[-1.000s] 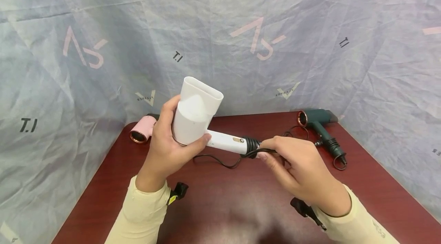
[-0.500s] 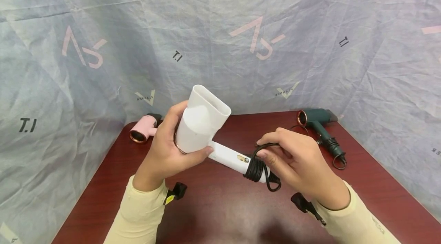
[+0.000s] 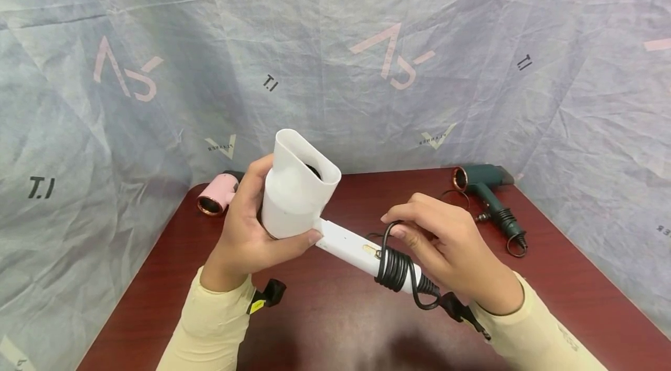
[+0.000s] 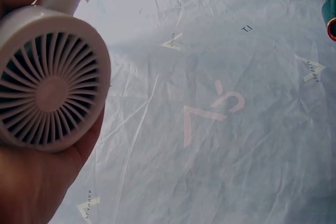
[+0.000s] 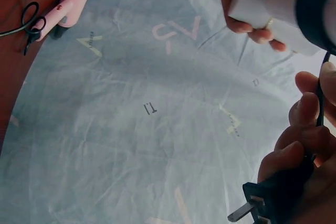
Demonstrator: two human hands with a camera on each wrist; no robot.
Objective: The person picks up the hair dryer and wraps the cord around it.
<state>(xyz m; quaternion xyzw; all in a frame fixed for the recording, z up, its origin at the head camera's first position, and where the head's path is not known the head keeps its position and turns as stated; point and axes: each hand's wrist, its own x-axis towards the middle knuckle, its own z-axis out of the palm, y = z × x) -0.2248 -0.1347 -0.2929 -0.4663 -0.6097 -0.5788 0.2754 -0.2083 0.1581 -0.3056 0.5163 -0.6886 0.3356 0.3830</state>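
My left hand [image 3: 246, 231] grips the barrel of a white hair dryer [image 3: 293, 202], thumb across its lower side. The flat nozzle mouth faces up, and the handle slopes down to the right. In the left wrist view the dryer's round slotted grille [image 4: 51, 93] faces the camera. Several turns of black cord [image 3: 394, 269] are wound round the handle's lower end. With thumb and fingertips, my right hand [image 3: 445, 240] pinches a stretch of this cord above the coils. A black plug [image 5: 257, 203] with metal prongs shows by the right hand's curled fingers in the right wrist view.
On the dark red table [image 3: 335, 324], a pink hair dryer [image 3: 217, 193] lies at the back left. A dark green hair dryer [image 3: 482, 182], its cord wound on its handle, lies at the back right. Grey printed sheeting [image 3: 335, 68] hangs behind and along both sides.
The dryer's handle has tilted downward at its cord end. The right hand has lifted off the handle's end, drawing the cord up, and the coils now show in full.
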